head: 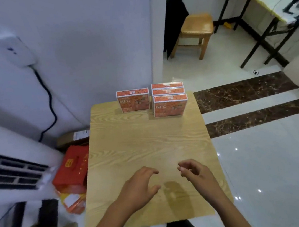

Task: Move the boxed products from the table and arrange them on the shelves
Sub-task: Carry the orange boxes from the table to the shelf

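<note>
Your left hand [140, 185] is over the near part of the desk [148, 141], fingers loosely curled and spread, holding nothing. Your right hand [194, 173] is just beside it, apart from it, fingers loosely bent, also holding nothing. Can't tell if either hand touches the wood.

All the orange boxes stand upright at the far edge of the desk, well apart from both hands. A lone box [133, 100] is far centre, face toward you. To its right is a row of three, one behind another: front box [170, 105], middle box [168, 92] and back box [167, 85]; only the tops of the rear two show.

On the floor left of the desk is a red bag [71, 169]. A wooden stool [195, 27] stands farther back on the right, with a dark coat [173, 17] hanging beside it.
</note>
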